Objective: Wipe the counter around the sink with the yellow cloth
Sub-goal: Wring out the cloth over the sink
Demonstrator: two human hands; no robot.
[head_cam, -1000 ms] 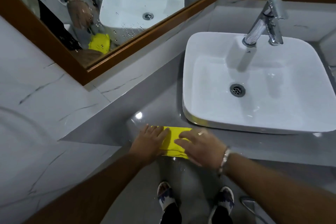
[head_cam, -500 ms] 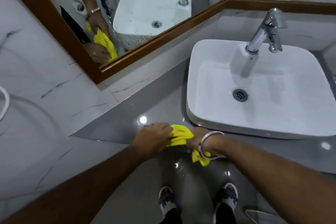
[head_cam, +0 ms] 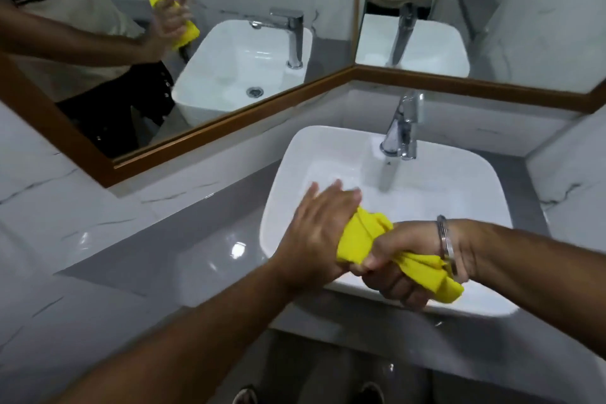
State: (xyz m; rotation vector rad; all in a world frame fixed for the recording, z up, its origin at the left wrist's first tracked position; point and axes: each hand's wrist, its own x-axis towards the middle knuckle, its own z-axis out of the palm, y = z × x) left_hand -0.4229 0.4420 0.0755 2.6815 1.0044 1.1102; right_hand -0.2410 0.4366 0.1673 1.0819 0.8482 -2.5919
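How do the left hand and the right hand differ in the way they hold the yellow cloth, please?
The left hand has its fingers stretched out towards the basin, pressing on one end of the cloth; the right hand is curled into a fist around it. The right wrist wears a metal bangle; the left wrist is bare. A loose end of cloth sticks out past the right hand, not the left. Both touch the cloth above the sink.

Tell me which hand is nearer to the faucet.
Left. The left hand reaches over the sink basin, its fingertips just short of the faucet spout. The right hand sits lower, at the sink's front rim, gripping the yellow cloth.
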